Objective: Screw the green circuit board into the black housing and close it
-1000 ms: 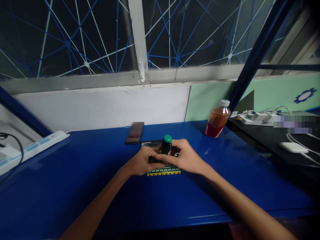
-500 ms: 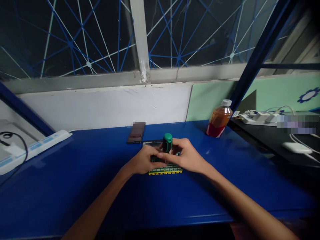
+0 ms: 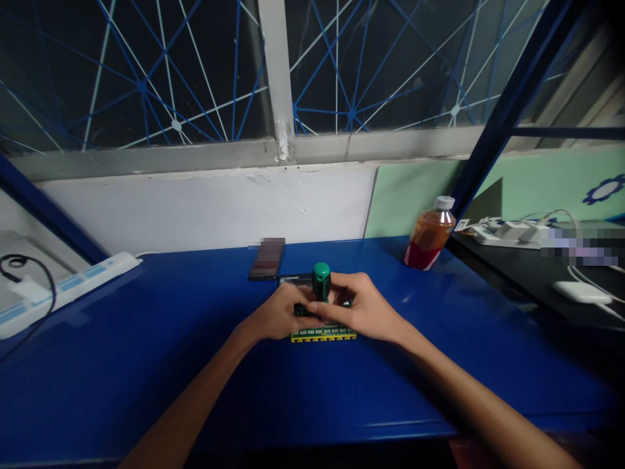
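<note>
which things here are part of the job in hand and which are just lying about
In use:
- green-topped tool, upright between left hand and right hand
- green board with yellow edge, under the hands

Lying about:
- dark phone-like slab
- bottle
- left power strip
- white adapter

Circuit board [image 3: 323,335] on worktop [image 3: 244,404], mid-width, well in from near edge. Screwdriver [image 3: 321,281] upright over board. Flat panel [image 3: 291,279] just behind; join hidden. Phone [image 3: 266,262] behind and left, near far edge. Power strip [image 3: 73,285] along left side, one end toward far left corner. Bottle [image 3: 428,241] by far right corner. Right of worktop: second worktop [image 3: 512,270], adapter [image 3: 582,292] on it, before second power strip [image 3: 510,236].
</note>
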{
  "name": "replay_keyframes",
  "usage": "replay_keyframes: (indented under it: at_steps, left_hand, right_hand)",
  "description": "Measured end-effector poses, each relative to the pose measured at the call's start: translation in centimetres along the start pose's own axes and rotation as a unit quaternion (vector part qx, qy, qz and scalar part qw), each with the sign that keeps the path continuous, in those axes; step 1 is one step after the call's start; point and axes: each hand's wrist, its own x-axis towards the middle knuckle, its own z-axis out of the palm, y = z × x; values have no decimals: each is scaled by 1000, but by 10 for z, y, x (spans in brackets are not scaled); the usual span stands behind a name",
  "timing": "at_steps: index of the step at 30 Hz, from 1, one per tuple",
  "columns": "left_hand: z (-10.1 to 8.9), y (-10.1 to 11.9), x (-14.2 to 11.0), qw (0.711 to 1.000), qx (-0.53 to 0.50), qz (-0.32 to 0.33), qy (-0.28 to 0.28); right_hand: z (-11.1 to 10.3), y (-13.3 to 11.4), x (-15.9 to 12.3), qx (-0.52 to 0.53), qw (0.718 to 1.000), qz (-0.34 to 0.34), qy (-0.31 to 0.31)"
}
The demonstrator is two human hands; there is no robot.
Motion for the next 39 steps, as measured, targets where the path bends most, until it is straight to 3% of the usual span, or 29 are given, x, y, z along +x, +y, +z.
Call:
replay_keyframes:
  at_steps: [32, 39]
  left_hand:
    - [3, 0, 1, 999, -4, 38, 14]
    - [-1, 4, 0, 999, 1, 44, -18]
  right_hand:
    - [0, 6, 0, -7, 1000, -5, 23]
    - [-2, 3, 0, -1, 1000, 7, 16]
